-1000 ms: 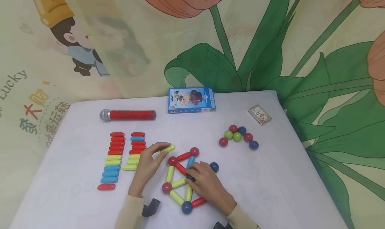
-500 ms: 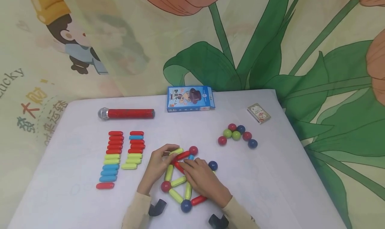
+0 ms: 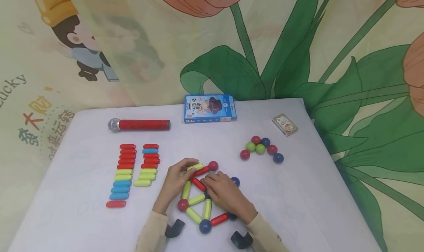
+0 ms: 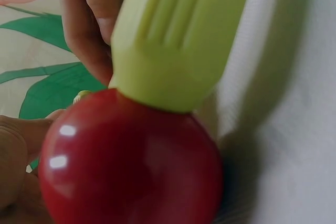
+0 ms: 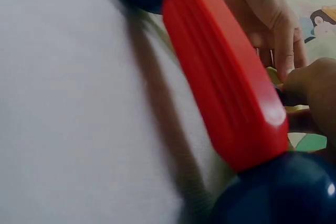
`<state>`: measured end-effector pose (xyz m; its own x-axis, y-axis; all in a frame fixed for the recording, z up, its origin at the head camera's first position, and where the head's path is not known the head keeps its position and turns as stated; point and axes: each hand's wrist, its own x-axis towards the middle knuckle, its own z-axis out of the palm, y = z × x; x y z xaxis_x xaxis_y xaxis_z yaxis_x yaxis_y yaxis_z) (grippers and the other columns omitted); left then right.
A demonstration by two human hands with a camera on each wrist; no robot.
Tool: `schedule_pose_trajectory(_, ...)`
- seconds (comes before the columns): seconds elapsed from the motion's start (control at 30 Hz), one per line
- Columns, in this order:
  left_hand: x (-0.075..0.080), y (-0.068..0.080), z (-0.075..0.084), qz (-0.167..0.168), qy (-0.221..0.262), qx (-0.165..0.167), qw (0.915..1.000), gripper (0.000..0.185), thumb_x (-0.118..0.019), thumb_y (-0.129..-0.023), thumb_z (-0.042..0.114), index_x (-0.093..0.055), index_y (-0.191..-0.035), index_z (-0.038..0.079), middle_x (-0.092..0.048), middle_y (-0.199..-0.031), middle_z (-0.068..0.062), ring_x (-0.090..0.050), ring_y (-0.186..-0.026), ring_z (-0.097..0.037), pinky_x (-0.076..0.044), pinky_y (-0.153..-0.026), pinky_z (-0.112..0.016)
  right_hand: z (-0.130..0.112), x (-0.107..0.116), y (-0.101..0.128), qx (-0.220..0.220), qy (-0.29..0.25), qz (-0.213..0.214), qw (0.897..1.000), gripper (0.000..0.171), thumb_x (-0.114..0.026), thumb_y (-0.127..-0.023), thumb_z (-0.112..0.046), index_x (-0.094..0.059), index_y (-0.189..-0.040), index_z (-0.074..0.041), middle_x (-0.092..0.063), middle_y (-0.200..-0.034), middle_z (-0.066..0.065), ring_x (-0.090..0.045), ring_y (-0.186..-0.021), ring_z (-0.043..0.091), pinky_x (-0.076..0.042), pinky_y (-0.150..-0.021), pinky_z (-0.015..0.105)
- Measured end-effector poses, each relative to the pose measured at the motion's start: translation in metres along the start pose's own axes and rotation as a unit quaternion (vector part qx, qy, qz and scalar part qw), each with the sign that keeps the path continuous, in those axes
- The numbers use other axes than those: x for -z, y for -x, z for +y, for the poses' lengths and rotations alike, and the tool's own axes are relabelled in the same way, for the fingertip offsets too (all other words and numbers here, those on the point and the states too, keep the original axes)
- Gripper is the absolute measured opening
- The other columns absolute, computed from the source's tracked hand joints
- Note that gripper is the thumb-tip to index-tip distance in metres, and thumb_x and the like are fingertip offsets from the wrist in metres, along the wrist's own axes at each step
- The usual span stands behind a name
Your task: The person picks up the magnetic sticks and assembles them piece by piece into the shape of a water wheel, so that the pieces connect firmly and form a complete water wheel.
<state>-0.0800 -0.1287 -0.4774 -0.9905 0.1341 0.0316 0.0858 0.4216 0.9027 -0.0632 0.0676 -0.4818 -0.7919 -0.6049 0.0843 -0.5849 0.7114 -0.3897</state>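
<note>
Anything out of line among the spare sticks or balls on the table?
One red stick lies alone below the left row, slightly tilted and apart from the blue sticks. The loose balls sit in an untidy cluster. Nothing looks spilled or damaged.

Bare counter (image 3: 314, 200) lies at three o'clock of the hands; stick rows (image 3: 135, 171) block nine, balls (image 3: 261, 149) one.

Left hand (image 3: 175, 182) low over table, fingers curled, thumb and forefinger pinching. Right hand (image 3: 226, 197) palm down, fingers bent, fingertips close to left's. Beige sleeves at both wrists.
</note>
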Motion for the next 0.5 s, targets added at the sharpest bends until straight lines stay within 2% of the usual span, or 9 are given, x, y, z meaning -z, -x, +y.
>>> schedule_pose_trajectory(0.07,0.0,0.0,0.0,-0.001,0.001,0.002,1.0,0.028,-0.068,-0.089,0.014,-0.066,-0.118,0.012,-0.068,-0.114,0.0,-0.062,-0.108,-0.019,-0.052,-0.092,-0.039,0.001,-0.001,0.002,0.009,-0.012,0.007,1.0,0.028,-0.057,-0.094,-0.021,-0.064,-0.121,-0.019,-0.063,-0.119,-0.004,-0.053,-0.093,0.012,-0.049,-0.084,0.026)
schedule_pose_trajectory(0.3,-0.001,0.001,-0.002,-0.001,0.001,0.001,1.0,0.028,-0.067,-0.09,0.013,-0.065,-0.118,0.012,-0.067,-0.115,-0.001,-0.062,-0.108,-0.02,-0.051,-0.093,-0.041,0.005,-0.004,0.007,0.001,-0.078,0.029,0.997,0.027,-0.057,-0.094,-0.016,-0.065,-0.12,-0.019,-0.063,-0.12,-0.005,-0.058,-0.111,0.013,-0.05,-0.094,0.032)
schedule_pose_trajectory(0.4,-0.001,0.0,-0.002,-0.001,0.0,0.004,1.0,0.029,-0.067,-0.09,0.015,-0.065,-0.119,0.012,-0.067,-0.116,-0.001,-0.062,-0.108,-0.02,-0.051,-0.094,-0.041,0.007,-0.003,0.008,0.001,-0.082,0.049,0.995,0.027,-0.058,-0.093,-0.013,-0.065,-0.118,-0.018,-0.062,-0.119,-0.005,-0.059,-0.107,0.011,-0.051,-0.092,0.031)
schedule_pose_trajectory(0.5,0.0,0.0,-0.002,0.001,0.002,0.008,1.0,0.03,-0.067,-0.09,0.017,-0.065,-0.119,0.013,-0.067,-0.115,-0.001,-0.062,-0.108,-0.02,-0.051,-0.094,-0.041,0.007,0.0,0.012,-0.001,-0.066,0.099,0.993,0.027,-0.063,-0.089,-0.011,-0.067,-0.116,-0.018,-0.063,-0.114,-0.005,-0.06,-0.098,0.008,-0.053,-0.085,0.025)
